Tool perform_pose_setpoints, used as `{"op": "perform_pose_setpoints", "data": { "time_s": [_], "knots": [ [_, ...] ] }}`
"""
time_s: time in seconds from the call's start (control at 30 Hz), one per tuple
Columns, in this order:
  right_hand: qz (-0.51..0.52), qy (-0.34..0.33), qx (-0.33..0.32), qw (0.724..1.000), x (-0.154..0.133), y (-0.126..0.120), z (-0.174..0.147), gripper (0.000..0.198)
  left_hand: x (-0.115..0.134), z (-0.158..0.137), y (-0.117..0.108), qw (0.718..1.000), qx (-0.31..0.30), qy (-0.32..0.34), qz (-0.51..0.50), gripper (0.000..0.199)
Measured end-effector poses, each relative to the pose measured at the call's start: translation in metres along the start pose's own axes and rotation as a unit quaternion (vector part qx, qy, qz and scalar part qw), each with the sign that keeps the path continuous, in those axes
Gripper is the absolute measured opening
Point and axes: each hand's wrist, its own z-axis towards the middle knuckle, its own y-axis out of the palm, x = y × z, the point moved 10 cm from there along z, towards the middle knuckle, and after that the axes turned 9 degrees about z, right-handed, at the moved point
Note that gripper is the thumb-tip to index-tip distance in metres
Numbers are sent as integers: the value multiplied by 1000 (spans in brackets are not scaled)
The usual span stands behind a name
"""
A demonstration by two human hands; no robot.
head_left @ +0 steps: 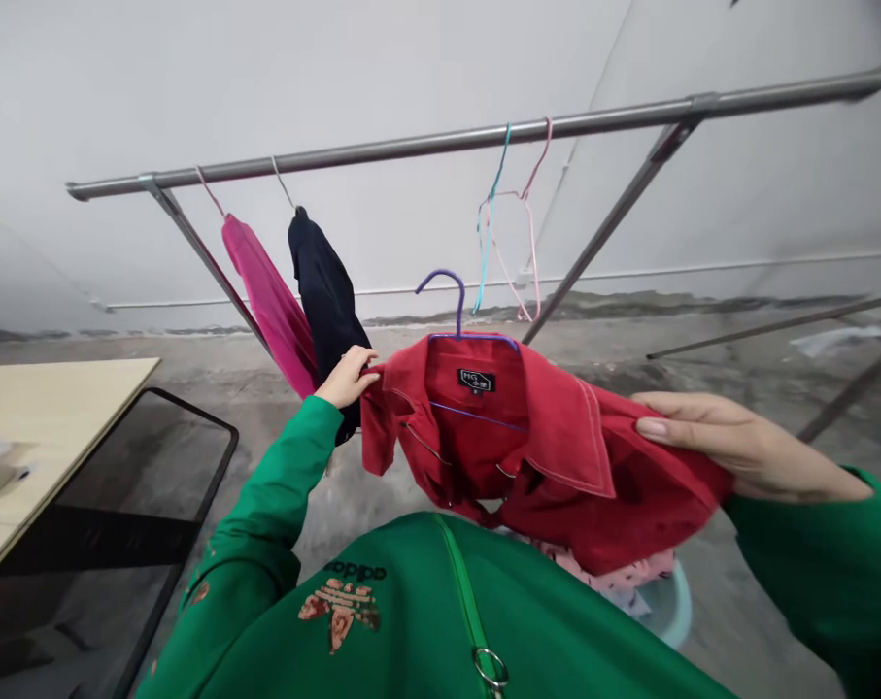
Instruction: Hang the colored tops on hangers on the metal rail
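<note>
red collared jacket [571, 417] with pale stitching is held up in front of the wearer, below a metal rail [411, 148], its neck opening and black label facing the camera. a purple hanger [459, 328] sits inside it: the hook rises above the collar, and the thin lower bar crosses the neck opening. the person's left hand [348, 377] has its fingers closed on the fabric near one shoulder. the right hand [738, 442] pinches the opposite shoulder or upper sleeve, thumb on top and fingers mostly hidden behind the cloth; how firm either grip is cannot be told. as for progress, the hanger appears to be in place, though whether both shoulders are fully seated on it is hidden. the hook is not yet on the rail, and neither hand is on it. a magenta garment [269, 296] and a black garment [323, 277] already hang there, side by side. farther along, a turquoise hanger [499, 170] and a pink hanger [535, 173] carry nothing. below the jacket, pink patterned cloth [622, 578] lies in a pale blue basin [680, 612], so more laundry seems to remain.
</note>
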Motion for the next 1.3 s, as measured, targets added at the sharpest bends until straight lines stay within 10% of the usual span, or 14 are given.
{"op": "perform_pose_setpoints", "data": {
  "time_s": [0.2,0.9,1.3],
  "knots": [
    [171,52,45,983,2,27,-7,34,-35,-32,23,996,39,-67,-40,36],
    [1,-358,75,931,-174,156,178,6,-17,-121,91,993,-63,-53,-86,24],
    [-227,-323,162,905,-141,172,239,14,-25,-135,99,990,-82,-87,-69,24]
  ]
}}
